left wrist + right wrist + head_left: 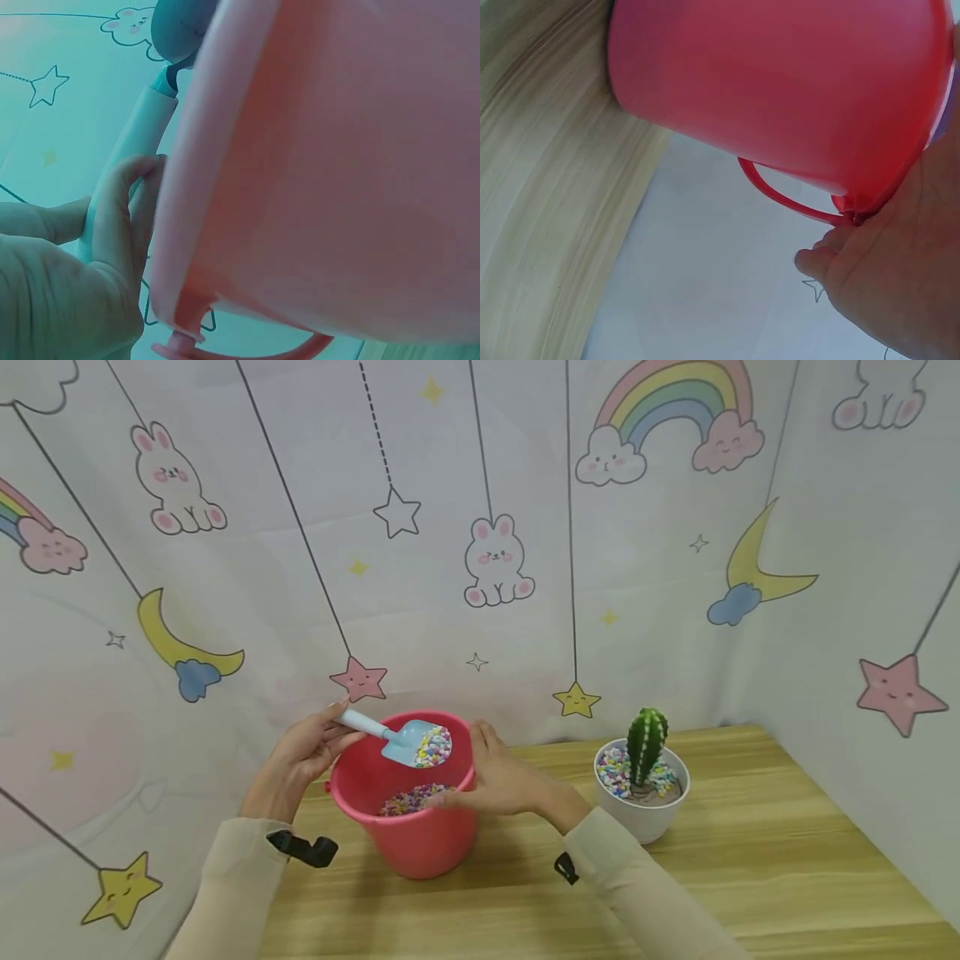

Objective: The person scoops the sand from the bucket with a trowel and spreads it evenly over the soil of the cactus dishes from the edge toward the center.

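Note:
My left hand (303,756) grips the white handle of a small toy shovel (405,743) with a light blue scoop. The scoop carries multicoloured pebbles (433,748) and hangs over the mouth of a red bucket (423,847). More pebbles (412,800) lie at the bucket's bottom. On the bucket's right side, my right hand (510,781) holds the rim, its thumb over the near edge and its fingers farther back. In the left wrist view, fingers curl round the shovel's handle (135,135) beside the rim. The right wrist view shows the bucket's handle (787,201) hanging down near the fingers.
A white pot (643,818) with a green cactus (647,747) stands right of the bucket, colourful pebbles covering part of its soil. The wood-grain table (750,860) meets a printed fabric backdrop (420,618) behind and at the sides.

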Motion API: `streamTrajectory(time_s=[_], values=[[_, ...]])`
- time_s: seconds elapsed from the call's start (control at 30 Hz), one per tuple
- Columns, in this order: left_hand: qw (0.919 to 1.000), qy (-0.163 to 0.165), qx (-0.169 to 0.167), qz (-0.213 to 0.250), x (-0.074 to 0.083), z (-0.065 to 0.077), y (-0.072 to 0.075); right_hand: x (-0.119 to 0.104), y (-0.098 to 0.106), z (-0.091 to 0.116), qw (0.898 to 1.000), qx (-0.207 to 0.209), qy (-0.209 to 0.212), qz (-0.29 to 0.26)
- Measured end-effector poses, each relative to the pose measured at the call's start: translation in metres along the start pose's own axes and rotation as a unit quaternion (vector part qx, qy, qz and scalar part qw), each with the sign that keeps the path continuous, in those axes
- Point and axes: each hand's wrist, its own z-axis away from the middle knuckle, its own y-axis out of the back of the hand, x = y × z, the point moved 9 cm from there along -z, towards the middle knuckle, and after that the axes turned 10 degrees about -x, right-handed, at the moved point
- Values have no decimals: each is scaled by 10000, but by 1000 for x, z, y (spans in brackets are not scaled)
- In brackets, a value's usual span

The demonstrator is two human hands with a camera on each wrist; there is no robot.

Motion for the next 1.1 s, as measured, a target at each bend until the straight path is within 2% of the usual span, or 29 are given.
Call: streamTrajectory(time_s=[0.27,0.43,0.8,1.1], values=[[9999,-58,-43,110,0,6,-7,6,5,7,9991,-284,-259,197],[9999,-73,34,81,-1,9,-12,11,14,17,9991,-154,-326,226],[9995,-319,-8,-89,0,15,-41,2,54,61,9982,343,13,492],[9987,-485,-121,-58,-7,19,-63,4,71,97,9964,488,26,689]])
